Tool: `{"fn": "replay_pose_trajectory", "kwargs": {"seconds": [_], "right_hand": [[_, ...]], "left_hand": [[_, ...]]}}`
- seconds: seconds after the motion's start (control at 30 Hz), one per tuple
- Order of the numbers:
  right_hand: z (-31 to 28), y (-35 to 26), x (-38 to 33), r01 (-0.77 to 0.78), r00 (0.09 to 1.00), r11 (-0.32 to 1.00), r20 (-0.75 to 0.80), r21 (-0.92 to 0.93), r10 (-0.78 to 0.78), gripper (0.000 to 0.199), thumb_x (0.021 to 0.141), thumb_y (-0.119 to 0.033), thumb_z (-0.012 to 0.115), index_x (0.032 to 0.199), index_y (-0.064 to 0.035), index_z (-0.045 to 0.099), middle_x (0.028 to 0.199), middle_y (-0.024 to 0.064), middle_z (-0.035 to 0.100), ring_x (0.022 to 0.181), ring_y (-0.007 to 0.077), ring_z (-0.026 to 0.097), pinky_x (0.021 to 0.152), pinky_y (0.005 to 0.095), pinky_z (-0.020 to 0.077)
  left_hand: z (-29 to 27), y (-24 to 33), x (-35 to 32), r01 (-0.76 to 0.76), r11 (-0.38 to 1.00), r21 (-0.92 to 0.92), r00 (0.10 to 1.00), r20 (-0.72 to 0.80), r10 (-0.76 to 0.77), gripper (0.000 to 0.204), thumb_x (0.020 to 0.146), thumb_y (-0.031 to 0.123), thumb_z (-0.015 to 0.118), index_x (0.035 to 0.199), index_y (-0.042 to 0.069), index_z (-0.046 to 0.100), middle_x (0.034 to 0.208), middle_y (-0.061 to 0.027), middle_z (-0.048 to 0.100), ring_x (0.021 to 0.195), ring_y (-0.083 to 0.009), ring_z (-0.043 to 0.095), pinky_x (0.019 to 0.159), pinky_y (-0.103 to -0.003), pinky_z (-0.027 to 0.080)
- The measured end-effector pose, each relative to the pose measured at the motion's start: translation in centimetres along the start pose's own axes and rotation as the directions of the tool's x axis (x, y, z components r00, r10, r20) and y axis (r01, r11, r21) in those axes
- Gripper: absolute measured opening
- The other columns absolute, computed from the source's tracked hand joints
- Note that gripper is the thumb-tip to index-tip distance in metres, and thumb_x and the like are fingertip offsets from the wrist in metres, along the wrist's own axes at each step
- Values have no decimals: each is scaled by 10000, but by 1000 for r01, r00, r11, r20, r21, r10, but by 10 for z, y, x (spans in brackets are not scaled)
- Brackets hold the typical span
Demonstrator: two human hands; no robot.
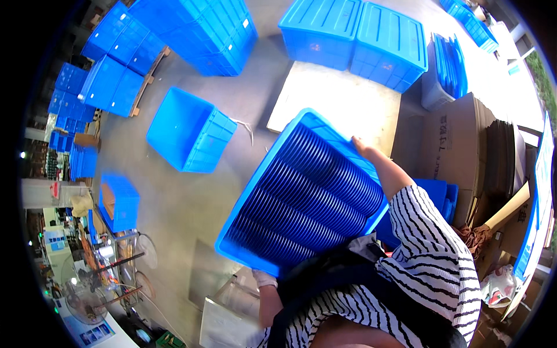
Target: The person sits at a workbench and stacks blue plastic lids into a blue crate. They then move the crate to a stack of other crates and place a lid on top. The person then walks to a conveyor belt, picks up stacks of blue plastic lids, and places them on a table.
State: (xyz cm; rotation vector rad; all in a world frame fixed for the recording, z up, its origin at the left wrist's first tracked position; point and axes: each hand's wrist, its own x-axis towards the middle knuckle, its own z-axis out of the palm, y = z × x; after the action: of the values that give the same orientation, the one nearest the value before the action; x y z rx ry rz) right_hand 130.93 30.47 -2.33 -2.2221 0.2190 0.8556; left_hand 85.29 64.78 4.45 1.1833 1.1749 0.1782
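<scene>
In front of my body is a blue plastic crate (pixel 326 124), tilted. Several rows of thin dark-blue discs (pixel 307 194), standing on edge and packed close, fill it. My right hand (pixel 362 145) grips its far right rim, some of its fingers out of sight behind the edge. At the near left corner, my left hand (pixel 264 277) holds the crate from beneath, with a pale covering at the wrist and most fingers hidden by the rim. The crate's near side rests close against my dark apron.
A hollow blue crate (pixel 191 130) stands on the floor ahead. Lidded blue crates (pixel 354 40) sit on a pale board (pixel 336 95) beyond. Stacked blue crates (pixel 203 35) rise at far left, cardboard (pixel 449 145) at right. A fan (pixel 87 301) stands lower left.
</scene>
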Motion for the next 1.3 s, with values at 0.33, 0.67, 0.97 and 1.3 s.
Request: {"fn": "replay_pose_trajectory", "kwargs": {"seconds": [0.33, 0.67, 0.97, 1.3], "right_hand": [[-119, 31, 25, 18, 969, 964, -233, -264, -82, 414, 930, -343, 307, 991, -31, 572, 1041, 224, 603, 993, 327, 567, 861, 430, 417], [-128, 10, -9, -301, 890, 954, -361, -7, 278, 499, 961, -366, 247, 1118, -42, 592, 1125, 186, 598, 1029, 280, 554, 913, 420, 391], [-106, 79, 101, -348, 915, 935, -191, 72, 356, 485, 934, -356, 260, 1097, -57, 604, 1149, 204, 586, 1028, 308, 566, 911, 427, 404], [-107, 187, 184, -265, 958, 902, -200, -340, 206, 457, 935, -327, 277, 1144, -36, 560, 1147, 226, 582, 1038, 343, 568, 914, 430, 414]], "left_hand": [[147, 48, 159, 518, 804, -294, 730, 641, -236, 576, 939, 476, 295, 1384, 118, 372, 1405, -87, 409, 1256, -315, 407, 1068, -487, 285], [197, 59, 249, 736, 669, -100, 485, 767, -419, 621, 921, 528, 284, 1391, 132, 374, 1421, -81, 388, 1269, -329, 389, 1065, -498, 286], [214, 53, 235, 612, 789, -45, 671, 556, -489, 589, 924, 494, 326, 1358, 105, 417, 1395, -96, 420, 1266, -316, 393, 1072, -478, 277], [215, -24, 228, 628, 775, -75, 691, 513, -510, 551, 945, 441, 342, 1388, 115, 355, 1412, -99, 390, 1271, -292, 390, 1069, -459, 291]]}}
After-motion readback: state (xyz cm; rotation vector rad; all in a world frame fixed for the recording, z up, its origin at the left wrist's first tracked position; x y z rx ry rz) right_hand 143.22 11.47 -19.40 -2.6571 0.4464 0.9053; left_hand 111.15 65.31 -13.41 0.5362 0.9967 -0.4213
